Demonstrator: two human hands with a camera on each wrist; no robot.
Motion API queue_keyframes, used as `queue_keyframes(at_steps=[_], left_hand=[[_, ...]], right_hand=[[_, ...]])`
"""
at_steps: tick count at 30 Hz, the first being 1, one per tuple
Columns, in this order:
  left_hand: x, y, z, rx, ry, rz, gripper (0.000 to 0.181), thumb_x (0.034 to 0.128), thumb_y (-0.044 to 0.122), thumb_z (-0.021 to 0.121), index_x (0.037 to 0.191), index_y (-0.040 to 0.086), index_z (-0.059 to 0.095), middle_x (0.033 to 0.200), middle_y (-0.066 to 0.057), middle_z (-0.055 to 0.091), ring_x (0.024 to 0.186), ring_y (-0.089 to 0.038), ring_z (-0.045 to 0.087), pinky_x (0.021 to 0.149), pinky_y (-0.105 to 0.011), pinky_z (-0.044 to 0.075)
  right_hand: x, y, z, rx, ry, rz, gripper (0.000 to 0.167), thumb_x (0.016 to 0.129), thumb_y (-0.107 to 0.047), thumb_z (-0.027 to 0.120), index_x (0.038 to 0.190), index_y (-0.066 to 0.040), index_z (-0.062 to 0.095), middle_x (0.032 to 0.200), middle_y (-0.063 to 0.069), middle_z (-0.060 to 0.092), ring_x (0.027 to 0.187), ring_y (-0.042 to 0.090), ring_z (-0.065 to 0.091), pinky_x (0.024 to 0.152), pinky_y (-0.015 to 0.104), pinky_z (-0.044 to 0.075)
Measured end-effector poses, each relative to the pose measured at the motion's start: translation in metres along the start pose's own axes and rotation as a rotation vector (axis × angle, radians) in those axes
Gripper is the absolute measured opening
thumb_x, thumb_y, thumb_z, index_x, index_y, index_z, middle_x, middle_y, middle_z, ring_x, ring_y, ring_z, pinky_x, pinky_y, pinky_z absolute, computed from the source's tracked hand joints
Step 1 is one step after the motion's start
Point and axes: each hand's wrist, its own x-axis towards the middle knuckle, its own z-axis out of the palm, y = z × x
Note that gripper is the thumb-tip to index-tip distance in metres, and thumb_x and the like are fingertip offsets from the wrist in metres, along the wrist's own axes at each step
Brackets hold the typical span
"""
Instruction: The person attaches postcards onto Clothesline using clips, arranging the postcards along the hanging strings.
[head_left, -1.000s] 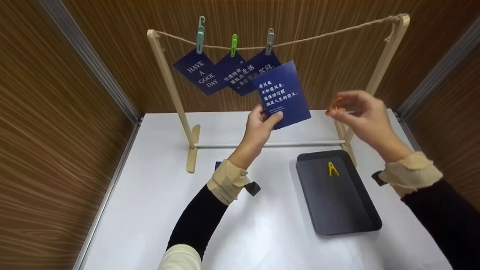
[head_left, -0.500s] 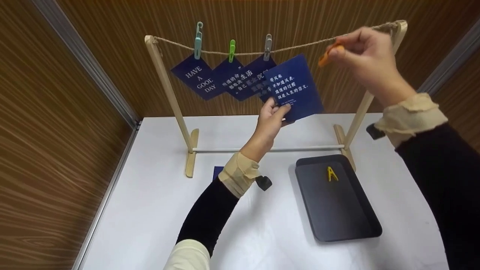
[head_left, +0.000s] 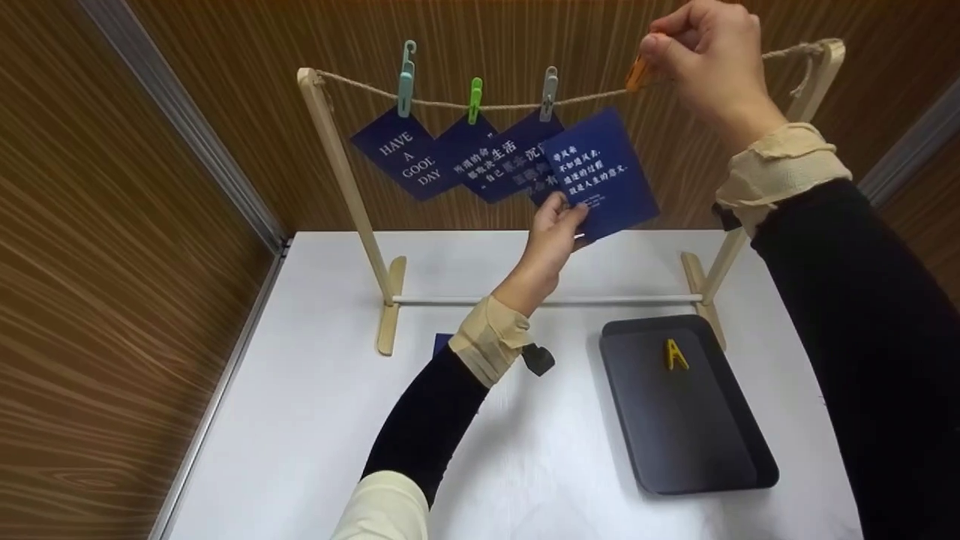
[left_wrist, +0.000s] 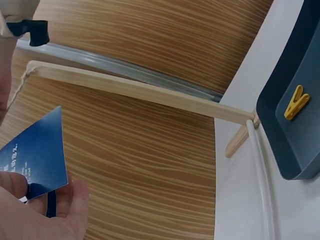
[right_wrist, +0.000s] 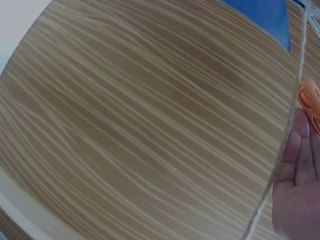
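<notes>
My left hand pinches a dark blue card with white writing by its lower left corner, thumb in front. The card is tilted, its top just below the rope. Up at the rope, my right hand pinches an orange clothespin whose lower end is at the rope's level. In the right wrist view the orange clothespin lies beside the rope, apart from the card. Three other blue cards hang in an overlapping row from a teal clothespin, a green clothespin and a grey clothespin.
The rope is strung between two wooden posts of a stand with a white crossbar. On the white table, a dark tray holds a yellow clothespin. Another blue card lies partly hidden under my left arm.
My right hand has risen with the orange clothespin from beside the card to the rope. My left hand has moved the card slightly to the right, closer to the rope.
</notes>
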Motion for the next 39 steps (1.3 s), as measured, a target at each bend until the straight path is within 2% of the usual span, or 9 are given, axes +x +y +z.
queue_keyframes(at_steps=[4,8,16,24,29,34,39], left_hand=[[-0.002,-0.004,0.004,-0.007,-0.009,0.000,0.017,0.1047,0.007,0.044,0.118,0.005,0.055,0.115,-0.015,0.068,0.097,-0.018,0.068,0.087,-0.034,0.057],[-0.004,-0.006,0.007,-0.001,-0.031,0.012,0.018,0.1052,0.008,0.045,0.120,0.006,0.054,0.120,-0.017,0.068,0.098,-0.018,0.068,0.089,-0.037,0.057],[-0.005,-0.008,0.004,0.036,-0.037,0.014,0.019,0.1059,0.010,0.044,0.122,0.007,0.054,0.118,-0.015,0.069,0.097,-0.016,0.068,0.088,-0.036,0.056],[-0.004,-0.003,0.003,0.038,-0.051,0.013,0.018,0.1054,0.008,0.045,0.121,0.006,0.053,0.118,-0.017,0.069,0.092,-0.015,0.066,0.087,-0.040,0.056],[-0.004,-0.003,0.006,0.044,-0.047,-0.002,0.017,0.1050,0.007,0.045,0.120,0.007,0.053,0.115,-0.016,0.069,0.089,-0.013,0.065,0.083,-0.036,0.056],[-0.006,-0.005,0.007,0.053,-0.041,-0.030,0.018,0.1048,0.008,0.046,0.120,0.006,0.054,0.114,-0.013,0.069,0.090,-0.013,0.066,0.084,-0.035,0.057],[-0.009,-0.005,0.006,0.099,-0.043,-0.084,0.030,0.1037,0.012,0.051,0.132,0.002,0.054,0.122,-0.013,0.066,0.102,-0.020,0.067,0.090,-0.036,0.056]], right_hand=[[-0.005,0.002,0.002,-0.070,-0.032,0.039,0.034,0.094,-0.032,0.064,0.117,-0.007,0.069,0.106,0.000,0.073,0.090,0.003,0.066,0.087,0.018,0.053],[-0.010,0.002,0.003,-0.115,-0.064,0.040,0.035,0.095,-0.034,0.063,0.118,-0.008,0.069,0.106,0.000,0.072,0.090,0.003,0.066,0.086,0.018,0.054],[-0.014,0.002,0.009,-0.132,-0.076,0.018,0.036,0.095,-0.035,0.065,0.115,-0.006,0.070,0.104,0.001,0.073,0.087,0.001,0.066,0.082,0.017,0.053],[-0.015,0.001,0.016,-0.141,-0.104,0.013,0.035,0.095,-0.035,0.066,0.114,-0.005,0.070,0.105,0.003,0.073,0.087,0.002,0.066,0.085,0.020,0.055],[-0.015,0.000,0.017,-0.184,-0.130,0.006,0.037,0.096,-0.036,0.065,0.117,-0.005,0.069,0.110,0.007,0.074,0.088,0.001,0.066,0.086,0.021,0.055],[-0.016,-0.003,0.021,-0.272,-0.179,0.015,0.046,0.099,-0.042,0.059,0.128,-0.008,0.066,0.120,0.011,0.071,0.101,0.012,0.067,0.093,0.029,0.054],[-0.019,-0.002,0.021,-0.362,-0.184,0.011,0.054,0.100,-0.049,0.051,0.137,-0.012,0.060,0.127,0.009,0.068,0.115,0.025,0.064,0.101,0.042,0.050]])
